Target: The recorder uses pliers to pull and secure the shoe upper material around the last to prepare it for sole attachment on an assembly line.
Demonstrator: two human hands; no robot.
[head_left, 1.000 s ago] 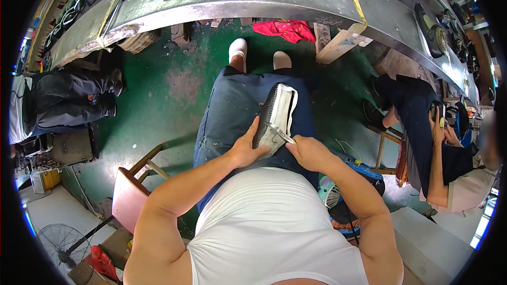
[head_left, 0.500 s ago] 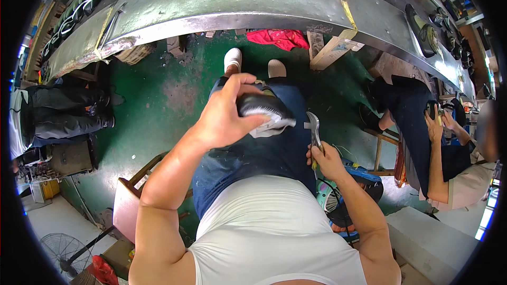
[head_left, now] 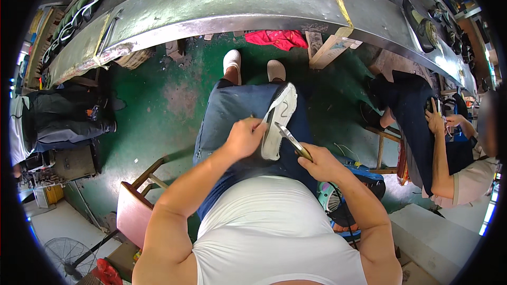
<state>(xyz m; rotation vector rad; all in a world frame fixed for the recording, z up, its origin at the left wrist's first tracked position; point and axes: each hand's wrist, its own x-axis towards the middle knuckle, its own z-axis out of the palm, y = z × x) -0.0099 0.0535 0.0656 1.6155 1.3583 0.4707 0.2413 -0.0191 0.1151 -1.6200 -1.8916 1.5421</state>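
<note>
Left hand: the bare left hand [head_left: 244, 138] has its fingers curled in and the thumb brought against them at the near-left edge of the shoe; it appears to pinch that edge, though the exact contact is hidden.
Right hand: the bare right hand [head_left: 318, 162] is closed around the handle of a silvery metal plier-like tool with a yellowish-green grip [head_left: 293, 143], its head pointing up and left.
Tool head: at the middle of the sole side, touching or just above it; I cannot tell which, nor whether its jaws are parted.
Step in hand: probably working along the shoe's bottom edge with the tool while the other hand steadies and pulls.
Next move calls for: I would judge, a firm hold on the edge and a careful placing of the tool head, clear of the left fingertips.
Shoe's place: the off-white and black shoe with a long narrow bottom [head_left: 272, 141] lies bottom-up on the dark blue cloth trousers [head_left: 227, 113] over the lap, one end pointing away from the body.
Shoe's look: the pale bottom is uneven and unfinished-looking, with a dark curved mark [head_left: 285, 108] toward the far end; black upper shows around the far rim.
</note>
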